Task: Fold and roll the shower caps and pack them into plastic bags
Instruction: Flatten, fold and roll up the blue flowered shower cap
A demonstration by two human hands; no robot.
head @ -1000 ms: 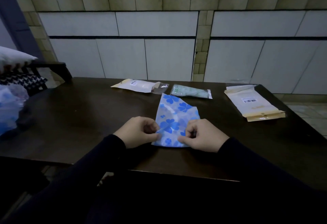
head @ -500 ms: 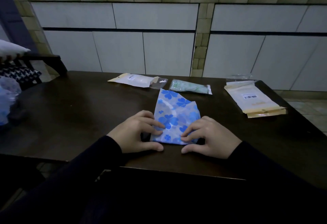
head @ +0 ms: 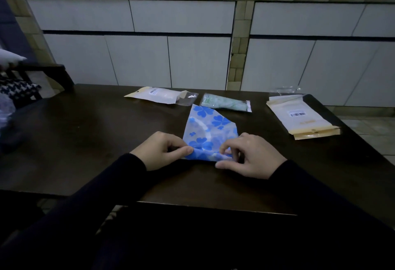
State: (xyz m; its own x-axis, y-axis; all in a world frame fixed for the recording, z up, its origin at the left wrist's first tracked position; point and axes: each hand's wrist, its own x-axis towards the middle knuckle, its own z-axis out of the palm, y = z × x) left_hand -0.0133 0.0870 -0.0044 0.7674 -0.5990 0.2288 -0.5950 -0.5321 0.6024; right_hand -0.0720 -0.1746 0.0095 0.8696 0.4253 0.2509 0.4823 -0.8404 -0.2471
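A folded shower cap (head: 210, 127), translucent white with blue clover prints, lies flat on the dark wooden table (head: 85, 141) in front of me. Its near edge is curled up into a small roll. My left hand (head: 161, 150) pinches the left end of that roll between thumb and fingers. My right hand (head: 249, 155) pinches the right end, thumb lying on the table. Beyond the cap lie a clear bag (head: 226, 102) holding a rolled green cap and a white and tan plastic bag (head: 159, 95).
A stack of tan-edged plastic bags (head: 303, 118) lies at the table's right side near its edge. A chair with a patterned cushion (head: 16, 88) stands at the far left. A tiled cabinet wall rises behind the table.
The hands went from pressing the cap's near edge flat to pinching it; the near edge is now turned up into a roll.
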